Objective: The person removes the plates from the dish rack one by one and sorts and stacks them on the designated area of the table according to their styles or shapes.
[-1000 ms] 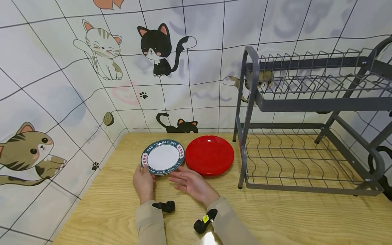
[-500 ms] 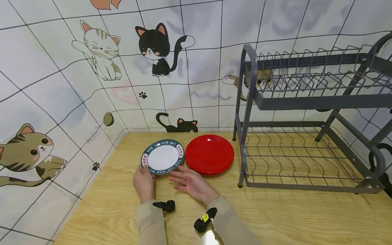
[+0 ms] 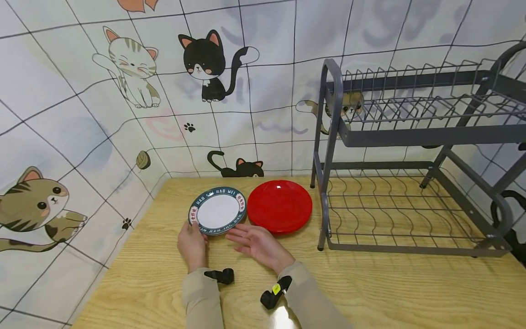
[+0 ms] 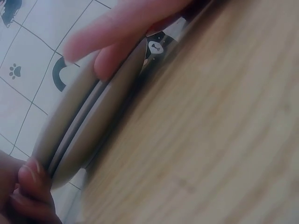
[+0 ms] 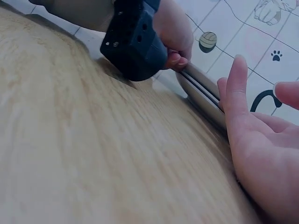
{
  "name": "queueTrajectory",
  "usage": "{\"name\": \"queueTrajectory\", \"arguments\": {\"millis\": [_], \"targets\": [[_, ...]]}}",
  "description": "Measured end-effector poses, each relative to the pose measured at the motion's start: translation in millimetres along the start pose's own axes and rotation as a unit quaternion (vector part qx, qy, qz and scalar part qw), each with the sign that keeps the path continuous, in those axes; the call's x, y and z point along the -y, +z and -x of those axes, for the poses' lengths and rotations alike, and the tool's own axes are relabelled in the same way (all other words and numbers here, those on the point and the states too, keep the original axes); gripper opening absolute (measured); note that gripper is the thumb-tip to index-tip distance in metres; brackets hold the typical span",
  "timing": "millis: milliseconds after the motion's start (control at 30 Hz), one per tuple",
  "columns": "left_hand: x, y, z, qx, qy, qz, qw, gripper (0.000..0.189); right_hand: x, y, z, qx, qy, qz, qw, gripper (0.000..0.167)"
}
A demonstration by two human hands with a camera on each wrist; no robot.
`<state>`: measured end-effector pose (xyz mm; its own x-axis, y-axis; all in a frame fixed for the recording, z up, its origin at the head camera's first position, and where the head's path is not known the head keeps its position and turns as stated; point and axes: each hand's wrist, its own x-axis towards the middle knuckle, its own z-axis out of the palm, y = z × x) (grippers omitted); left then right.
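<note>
A white plate (image 3: pixel 218 211) with a green lettered rim lies on top of a small stack at the table's far left. In the left wrist view, stacked plate rims (image 4: pixel 77 122) show edge-on, close above the wood. My left hand (image 3: pixel 192 246) pinches the stack's near-left edge, thumb over the rim and fingers below. Palm turned up, my right hand (image 3: pixel 260 246) has its fingers extended, with fingertips at the near-right edge of the stack. The right wrist view shows those fingers (image 5: pixel 237 84) against the rims. Just right of the stack is a red plate (image 3: pixel 279 206).
A grey two-tier wire dish rack (image 3: pixel 407 249) stands on the right of the wooden table (image 3: pixel 378 292). Behind and to the left rises a tiled wall covering (image 3: pixel 271 82) printed with cats. Each wrist carries a black camera (image 3: pixel 223 276).
The head view has shifted slightly. Both hands and the plates keep practically the same places relative to each other.
</note>
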<state>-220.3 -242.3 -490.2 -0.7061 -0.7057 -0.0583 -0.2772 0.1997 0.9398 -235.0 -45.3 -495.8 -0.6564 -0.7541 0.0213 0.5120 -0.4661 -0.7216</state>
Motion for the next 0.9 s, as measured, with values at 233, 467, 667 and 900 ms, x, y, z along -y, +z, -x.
{"name": "queueTrajectory", "arguments": {"millis": [233, 467, 667, 900], "targets": [[2.7, 0.3, -2.0, -0.003, 0.003, -0.018, 0.9998, 0.047, 0.9, -2.8, -0.1, -0.002, 0.002, -0.009, 1.0000, 0.050], [0.0, 0.7, -4.8, -0.011, 0.014, -0.031, 0.9994, 0.047, 7.0, 0.9, -0.1, -0.005, 0.003, -0.018, 0.9998, 0.053], [-1.1, -1.5, -4.2, -0.013, 0.006, -0.046, 0.9988, 0.046, 5.4, -1.1, -2.0, 0.005, 0.015, -0.015, 0.9998, 0.053], [-1.6, 1.2, -3.0, -0.002, 0.011, -0.040, 0.9991, 0.047, 3.5, -6.0, -2.5, -0.010, 0.008, -0.014, 0.9998, 0.051]]}}
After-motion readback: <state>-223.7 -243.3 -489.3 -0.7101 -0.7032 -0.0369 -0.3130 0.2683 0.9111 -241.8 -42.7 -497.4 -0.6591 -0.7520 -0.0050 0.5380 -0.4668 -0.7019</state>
